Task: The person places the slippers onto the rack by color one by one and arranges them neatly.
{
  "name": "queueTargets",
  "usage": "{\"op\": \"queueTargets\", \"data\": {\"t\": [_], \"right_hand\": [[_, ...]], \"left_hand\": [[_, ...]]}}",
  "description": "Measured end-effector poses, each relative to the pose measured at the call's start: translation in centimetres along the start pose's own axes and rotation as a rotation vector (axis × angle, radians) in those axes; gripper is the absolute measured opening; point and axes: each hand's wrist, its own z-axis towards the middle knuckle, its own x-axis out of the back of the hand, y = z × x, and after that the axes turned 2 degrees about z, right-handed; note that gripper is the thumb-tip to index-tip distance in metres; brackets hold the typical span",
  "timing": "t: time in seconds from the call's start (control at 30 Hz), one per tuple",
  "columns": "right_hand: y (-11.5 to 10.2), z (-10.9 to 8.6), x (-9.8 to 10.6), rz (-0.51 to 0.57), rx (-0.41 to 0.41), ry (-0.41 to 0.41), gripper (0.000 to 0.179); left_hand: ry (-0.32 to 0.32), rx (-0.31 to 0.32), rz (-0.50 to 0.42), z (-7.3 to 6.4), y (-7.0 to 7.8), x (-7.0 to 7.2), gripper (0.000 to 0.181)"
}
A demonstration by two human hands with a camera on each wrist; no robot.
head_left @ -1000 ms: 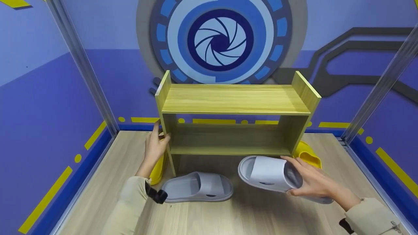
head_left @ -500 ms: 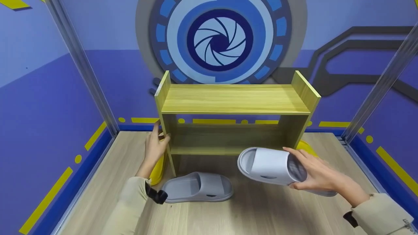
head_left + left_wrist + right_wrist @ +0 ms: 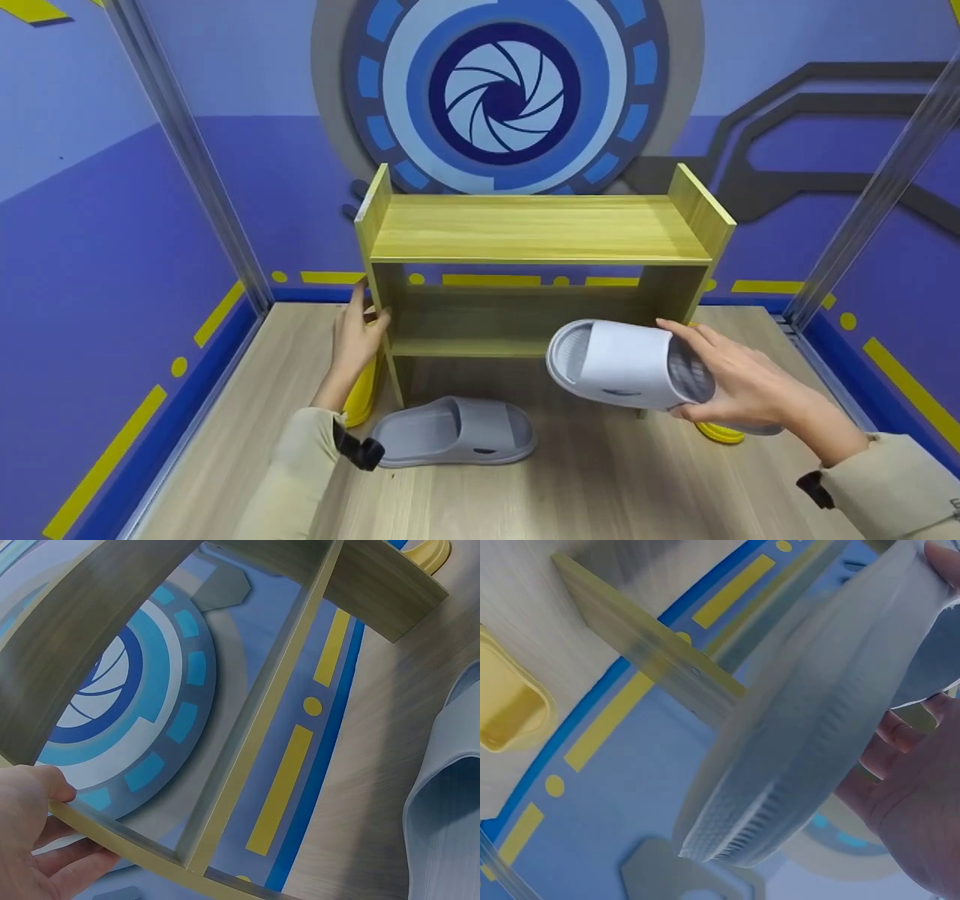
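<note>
I have the shelf (image 3: pixel 540 229) standing on the table (image 3: pixel 480 502), before the back wall (image 3: pixel 262 165). My left grip (image 3: pixel 356 337) is on the shelf's left side panel. The first slipper (image 3: pixel 487 431) lies on the table, before the shelf's left half. The second slipper (image 3: pixel 626 360) is in my right grip (image 3: pixel 750 382), above the table, before the shelf's right end. One shoe (image 3: pixel 362 397) lies beside the shelf at left; another shoe (image 3: pixel 721 433) lies at right, partly hidden behind the second slipper and right grip.

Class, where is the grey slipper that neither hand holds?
In the head view, the grey slipper lies on the table, slightly left of centre, just in front of the shelf, with a yellow shoe to its left.
</note>
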Motion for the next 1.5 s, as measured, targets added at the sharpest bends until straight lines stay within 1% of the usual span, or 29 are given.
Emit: {"op": "queueTargets", "data": {"t": [0.27,0.37,0.57,0.73,0.9,1.03,1.23,1.33,1.5], "right_hand": [[-0.5,0.2,1.6,-0.032,0.028,0.027,0.095],[-0.8,0.4,2.3,-0.044,0.03,0.029,0.096],[-1.7,0.7,4.1,-0.103,0.043,0.04,0.097],[-2.4,1.0,5.2,-0.119,0.079,0.08,0.098],[-2.9,1.2,6.2,-0.126,0.097,0.118,0.099],[-3.3,1.6,6.8,-0.128,0.08,0.135,0.098],[-3.7,2.4,7.2,-0.151,0.028,0.187,0.098],[-3.9,2.7,7.2,-0.169,0.004,0.211,0.1],[-4.1,3.3,7.3,-0.186,-0.044,0.227,0.1]], "left_hand": [[-0.004,0.026,0.047,0.0,0.0,0.1,0.055],[-0.008,0.027,0.047,0.0,0.0,0.1,0.055],[-0.012,0.034,0.032,0.0,-0.1,0.0,0.056],[-0.009,0.035,0.023,0.0,-0.1,-0.1,0.055],[-0.003,0.017,0.021,0.1,-0.2,-0.1,0.053],[-0.004,0.013,0.02,0.1,-0.2,-0.1,0.053],[-0.004,0.024,0.043,0.0,-0.2,0.0,0.054],[0.004,0.012,0.045,0.0,-0.1,0.0,0.053],[0.016,-0.003,0.047,0.1,-0.1,0.0,0.053]]}}
